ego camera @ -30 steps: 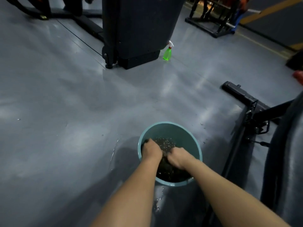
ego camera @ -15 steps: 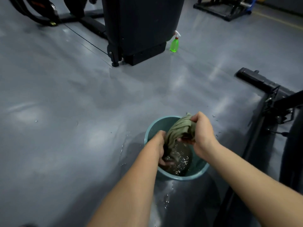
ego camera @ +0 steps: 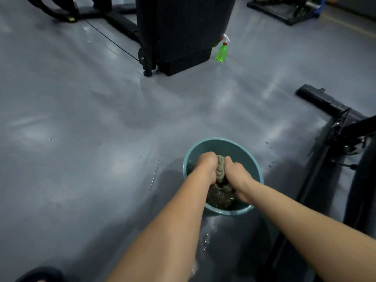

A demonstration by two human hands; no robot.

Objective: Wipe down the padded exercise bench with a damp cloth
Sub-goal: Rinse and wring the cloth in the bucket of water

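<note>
Left hand (ego camera: 206, 165) and right hand (ego camera: 237, 176) both grip a twisted green cloth (ego camera: 220, 169), fingers curled round it, over dark water in a teal bucket (ego camera: 230, 143) on wet grey floor (ego camera: 101, 123). Black bench frame (ego camera: 325, 102) at right; padding barely visible. 1 green spray bottle (ego camera: 221, 52) stands well apart, beside a black machine base (ego camera: 181, 33).

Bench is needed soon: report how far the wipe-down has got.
Done: the cloth looks wet through. In hand: left hand and right hand both grip it, twisted, over the teal bucket, apparently wringing it. Left: all the wiping; the dark equipment at right, probably the bench, has no hand or cloth on it.
</note>
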